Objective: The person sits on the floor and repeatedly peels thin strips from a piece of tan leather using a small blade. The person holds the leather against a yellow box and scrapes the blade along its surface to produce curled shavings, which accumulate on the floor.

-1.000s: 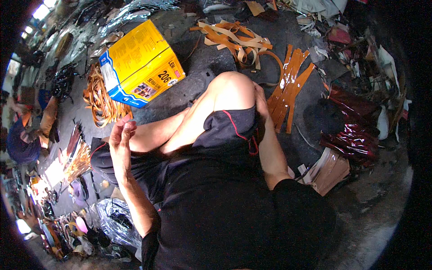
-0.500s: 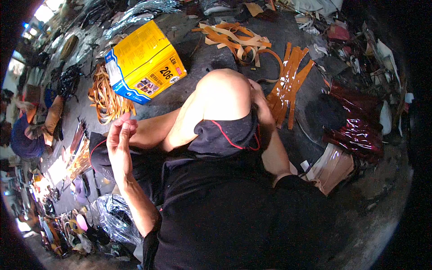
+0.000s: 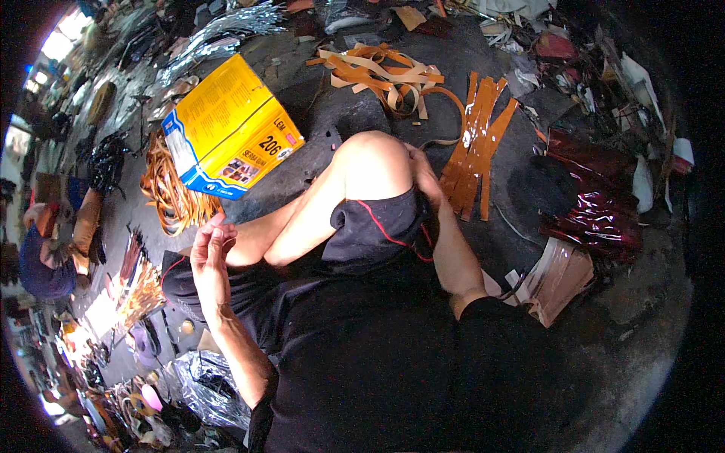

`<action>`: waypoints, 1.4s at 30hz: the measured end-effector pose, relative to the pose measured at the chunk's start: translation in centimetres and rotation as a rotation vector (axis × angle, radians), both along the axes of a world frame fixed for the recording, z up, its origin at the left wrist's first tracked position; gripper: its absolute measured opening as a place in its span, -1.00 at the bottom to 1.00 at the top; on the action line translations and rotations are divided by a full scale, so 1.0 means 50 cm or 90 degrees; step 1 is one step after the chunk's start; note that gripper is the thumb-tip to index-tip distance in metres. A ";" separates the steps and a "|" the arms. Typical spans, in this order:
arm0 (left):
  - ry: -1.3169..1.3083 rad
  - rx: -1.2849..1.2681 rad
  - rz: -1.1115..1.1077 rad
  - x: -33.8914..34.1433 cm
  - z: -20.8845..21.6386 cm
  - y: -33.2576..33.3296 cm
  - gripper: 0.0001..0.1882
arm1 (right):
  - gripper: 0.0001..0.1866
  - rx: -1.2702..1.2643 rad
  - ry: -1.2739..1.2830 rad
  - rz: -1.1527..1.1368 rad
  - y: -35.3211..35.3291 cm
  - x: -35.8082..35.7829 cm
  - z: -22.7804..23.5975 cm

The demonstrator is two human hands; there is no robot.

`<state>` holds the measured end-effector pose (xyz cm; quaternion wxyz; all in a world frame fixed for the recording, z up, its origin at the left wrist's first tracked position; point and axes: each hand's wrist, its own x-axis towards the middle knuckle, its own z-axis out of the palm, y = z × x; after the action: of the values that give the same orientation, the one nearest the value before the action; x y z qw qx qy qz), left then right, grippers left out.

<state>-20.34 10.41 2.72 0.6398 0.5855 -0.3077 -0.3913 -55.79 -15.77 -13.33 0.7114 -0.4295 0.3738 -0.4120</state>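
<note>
My left hand (image 3: 211,260) is raised over my folded left leg, fingers curled in with the thumb against them; anything held between them is too small to make out. Just beyond it lies a bundle of glossy brown strips (image 3: 170,189). A yellow and blue tin (image 3: 230,124) rests by these strips. My right hand (image 3: 427,177) is at the outer side of my raised knee (image 3: 374,162), and its fingers are largely hidden there. Flat orange-brown strips (image 3: 479,143) lie on the floor close to that hand.
Tangled tan and orange strips (image 3: 385,72) lie ahead. To the right are a dark red glossy sheet (image 3: 593,200) and pale pinkish-brown sheets (image 3: 559,279). Clear plastic (image 3: 208,381) sits at lower left. Another person (image 3: 45,257) is at the far left.
The view has shifted a little, so the tin and strips sit slightly lower and farther left. My left hand stays raised with curled fingers; the right hand remains beside the knee.
</note>
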 end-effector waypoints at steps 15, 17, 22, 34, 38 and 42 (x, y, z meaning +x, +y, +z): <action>-0.608 0.178 -0.131 0.008 -0.112 -0.164 -0.66 | -0.61 -0.086 0.258 -0.009 0.046 0.057 -0.043; -0.661 0.153 -0.153 0.026 -0.109 -0.184 -0.65 | -0.62 -0.116 0.299 -0.012 0.043 0.072 -0.043; -0.492 0.131 -0.022 0.035 0.064 -0.115 -0.69 | -0.64 -0.169 0.412 -0.072 0.033 0.041 -0.049; -0.328 0.161 0.211 0.207 0.051 0.064 -0.65 | -0.62 -0.164 0.349 -0.172 -0.065 0.014 0.021; -0.297 0.143 0.200 0.204 0.051 0.047 -0.66 | -0.62 -0.156 0.376 -0.130 -0.104 0.063 0.014; -0.267 0.129 0.216 0.202 0.052 0.037 -0.66 | -0.64 -0.103 0.327 -0.136 -0.146 0.092 0.021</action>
<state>-10.25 12.24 5.31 0.5569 0.7577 -0.2900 -0.1779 -51.18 -23.05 -12.30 0.5094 -0.5334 0.5506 -0.3911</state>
